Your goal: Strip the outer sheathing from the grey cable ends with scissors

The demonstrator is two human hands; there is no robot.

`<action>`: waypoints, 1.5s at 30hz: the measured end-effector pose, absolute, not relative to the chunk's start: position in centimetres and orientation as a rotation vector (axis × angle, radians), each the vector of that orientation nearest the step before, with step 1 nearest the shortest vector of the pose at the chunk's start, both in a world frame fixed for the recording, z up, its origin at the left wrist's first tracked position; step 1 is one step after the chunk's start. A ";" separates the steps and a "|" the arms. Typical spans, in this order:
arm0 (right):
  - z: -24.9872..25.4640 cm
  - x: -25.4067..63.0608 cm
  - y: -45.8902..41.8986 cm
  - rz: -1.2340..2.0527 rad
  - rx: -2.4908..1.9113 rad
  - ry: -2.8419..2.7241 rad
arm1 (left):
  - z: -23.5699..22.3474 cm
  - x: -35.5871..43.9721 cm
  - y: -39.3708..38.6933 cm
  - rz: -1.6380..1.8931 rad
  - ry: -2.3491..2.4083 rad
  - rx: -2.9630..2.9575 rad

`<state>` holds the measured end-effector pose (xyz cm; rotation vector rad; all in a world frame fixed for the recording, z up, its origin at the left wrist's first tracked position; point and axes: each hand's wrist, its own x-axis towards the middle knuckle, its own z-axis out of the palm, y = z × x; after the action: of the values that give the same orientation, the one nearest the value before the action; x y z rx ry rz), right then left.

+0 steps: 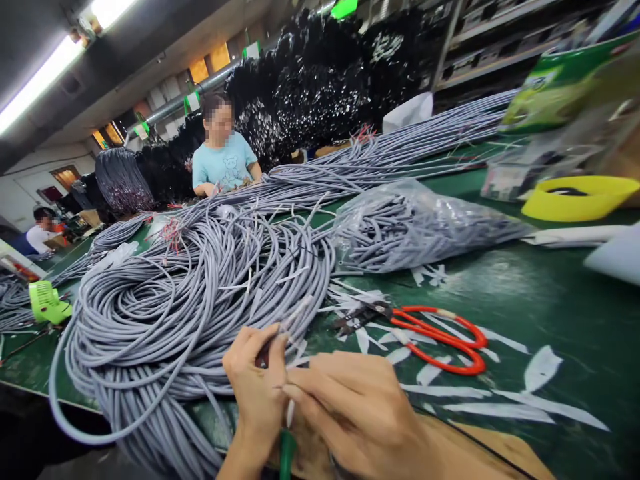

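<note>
My left hand [257, 383] is closed at the front edge of the large coil of grey cable [165, 300]. A small dark reddish piece [263, 353] shows between its fingers, too hidden to name. My right hand [360, 403] meets it with thumb and forefinger pinched together. Below the fingertips sticks out a small whitish tip [290, 413]; what it belongs to is covered. A green handle-like piece [286, 453] shows under the hands. Right of them lie cutting pliers with red handles [440, 340], jaws toward the coil, among white strips [500, 410].
A clear bag of short grey cable pieces [400, 227] lies behind the pliers. Long grey cables [425, 137] cross the green table [565, 300]. A yellow ring-shaped item [580, 199] stands at right, a green fan [47, 303] at left. A co-worker [225, 157] sits across.
</note>
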<state>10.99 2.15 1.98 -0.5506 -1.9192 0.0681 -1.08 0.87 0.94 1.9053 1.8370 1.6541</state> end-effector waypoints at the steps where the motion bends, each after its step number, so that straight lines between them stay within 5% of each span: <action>1: 2.0 11.1 2.2 0.053 -0.563 -1.905 | 0.9 -1.2 0.9 1.667 1.836 1.877; 14: 1.2 11.2 3.8 -0.088 -0.871 -1.865 | 1.1 -1.4 0.5 1.610 1.801 1.947; 23: 1.4 10.9 3.5 0.426 -0.721 -1.891 | 1.5 -1.6 0.6 1.537 1.723 1.769; 27: 2.0 10.8 2.4 0.302 -0.443 -1.968 | 1.6 -2.1 1.1 1.493 1.701 1.563; 35: 0.4 10.8 4.5 0.101 -0.863 -1.872 | 1.7 -2.3 1.1 1.483 1.594 1.454; 45: 0.4 10.4 4.4 0.282 -0.801 -1.912 | 1.4 -2.3 1.0 1.418 1.560 1.507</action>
<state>10.36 4.38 0.42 -0.8014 -1.9122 0.2817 -2.32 0.97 1.42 1.5065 1.5601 1.4179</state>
